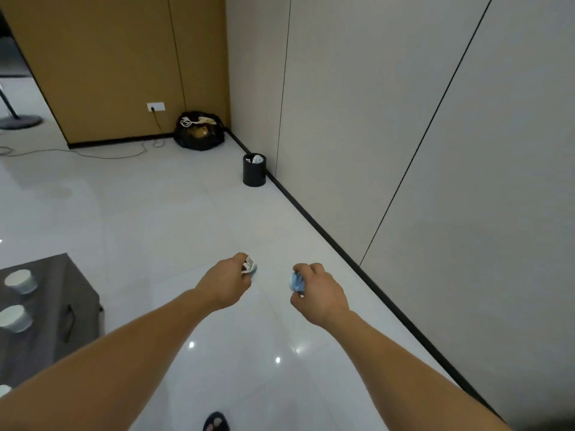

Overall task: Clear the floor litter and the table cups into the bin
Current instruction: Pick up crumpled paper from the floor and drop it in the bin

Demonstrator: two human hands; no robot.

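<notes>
Left hand (228, 283) fingers (241, 259) pinch one white scrap (250, 265), right hand (322, 295) one blue scrap (296, 282).

Black sack (199, 132), stuffed, white cord at its open top: far ahead of the left hand (228, 283), in the corner. Wall socket (155, 106) left of it, plug in. Thin cable (105, 157) trails left over the tiles. Round stand base (20, 121), possibly a fan's, far ahead-left. Black skirting (342, 251) runs close to the right of the right hand (320, 290). Sandalled foot (216, 423) behind both.

L hand (228, 283) & R hand (320, 293) were bare, forearms too; one foot wore a dark open-toe slipper (216, 422).
</notes>
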